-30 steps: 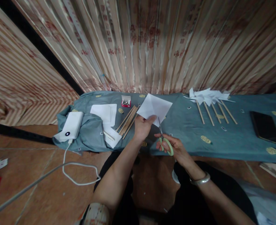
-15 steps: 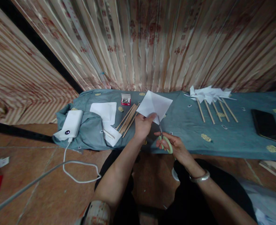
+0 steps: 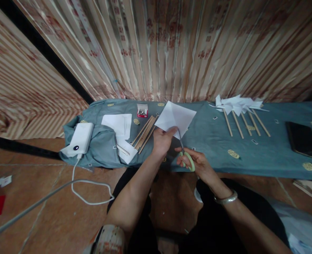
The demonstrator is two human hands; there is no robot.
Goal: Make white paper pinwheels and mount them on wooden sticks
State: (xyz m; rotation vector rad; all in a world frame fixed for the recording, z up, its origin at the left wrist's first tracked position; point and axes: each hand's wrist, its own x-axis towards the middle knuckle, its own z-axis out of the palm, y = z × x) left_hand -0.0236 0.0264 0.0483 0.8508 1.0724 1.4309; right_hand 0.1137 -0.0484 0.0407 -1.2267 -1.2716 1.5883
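Observation:
My left hand (image 3: 162, 140) pinches the near corner of a white square of paper (image 3: 175, 117), held tilted above the blue-green cloth (image 3: 209, 141). My right hand (image 3: 195, 163) grips green-handled scissors (image 3: 185, 155), with fingers through the loops. The blades point up into the paper's lower edge, just right of my left thumb. A silver bangle sits on my right wrist.
A bundle of wooden sticks (image 3: 144, 132), white paper sheets (image 3: 118, 124) and a small red box of pins (image 3: 142, 110) lie left of my hands. A white power bank (image 3: 79, 139) with a cable sits far left. Several paper pinwheels on sticks (image 3: 239, 112) and a black phone (image 3: 302, 140) lie right. Striped curtain behind.
Both hands, the paper and the scissors have shifted slightly up and away from me. The scissor blades sit a little further into the paper's edge.

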